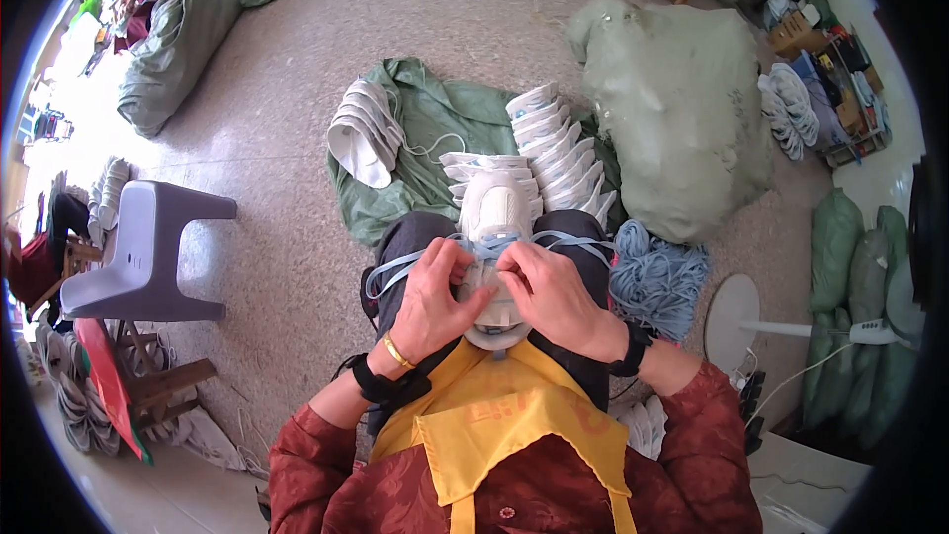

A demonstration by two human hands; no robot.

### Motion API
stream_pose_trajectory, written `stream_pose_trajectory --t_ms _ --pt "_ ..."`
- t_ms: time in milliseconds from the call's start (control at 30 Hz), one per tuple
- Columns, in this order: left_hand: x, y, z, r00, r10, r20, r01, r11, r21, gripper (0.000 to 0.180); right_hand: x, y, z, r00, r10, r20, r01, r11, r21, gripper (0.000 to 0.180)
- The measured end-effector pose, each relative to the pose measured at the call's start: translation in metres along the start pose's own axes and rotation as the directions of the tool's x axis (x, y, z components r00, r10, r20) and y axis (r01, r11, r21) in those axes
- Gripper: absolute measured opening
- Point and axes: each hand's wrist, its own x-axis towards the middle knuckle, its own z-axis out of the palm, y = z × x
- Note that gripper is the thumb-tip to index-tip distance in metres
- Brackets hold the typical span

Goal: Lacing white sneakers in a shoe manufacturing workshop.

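Observation:
A white shoe (pixel 494 206) rests in my lap between my knees, its toe pointing away from me. A light blue shoelace (pixel 571 238) runs through its upper part, with loose lengths draped over both knees. On the shoe's left side, my left hand (pixel 435 289) has its fingers curled in at the lacing, the thumb lying over the tongue. My right hand (pixel 554 299) pinches at the lacing from the other side, thumb and forefinger together. Both hands appear closed on the shoelace, though the fingers partly hide the pinched bits.
Stacked white shoe uppers (pixel 559 153) and another stack (pixel 366 133) lie on a green cloth (pixel 435 104) ahead. A bundle of blue laces (pixel 657 282) sits by my right knee, near a big stuffed sack (pixel 682 109). At left stands a grey plastic stool (pixel 148 252); a white fan (pixel 736 321) is at right.

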Motion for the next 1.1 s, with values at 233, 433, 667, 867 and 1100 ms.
stream_pose_trajectory --t_ms 233,433,667,867,1100 --pt "-0.004 -0.008 0.0 0.997 0.027 0.069 -0.035 0.992 0.124 0.023 0.008 0.003 0.016 0.997 -0.064 0.036 0.07 0.978 -0.196 0.011" --pt "-0.003 -0.002 0.005 0.988 0.151 0.034 -0.155 0.964 0.218 0.019 0.013 0.01 0.029 0.997 -0.069 0.045 0.078 0.964 -0.253 0.01" --pt "-0.003 -0.002 0.002 0.995 0.084 0.051 -0.091 0.983 0.159 0.019 0.011 0.002 0.008 0.998 -0.052 0.039 0.061 0.96 -0.272 0.012" --pt "0.007 0.006 -0.009 0.996 0.05 0.069 -0.051 0.999 0.01 0.023 -0.007 -0.066 -0.094 0.926 0.151 0.345 -0.221 0.959 0.176 0.012" --pt "0.027 0.014 -0.01 0.861 0.11 0.496 0.079 0.935 -0.346 0.023 0.008 -0.039 -0.074 0.922 0.139 0.363 -0.297 0.854 0.428 0.013"
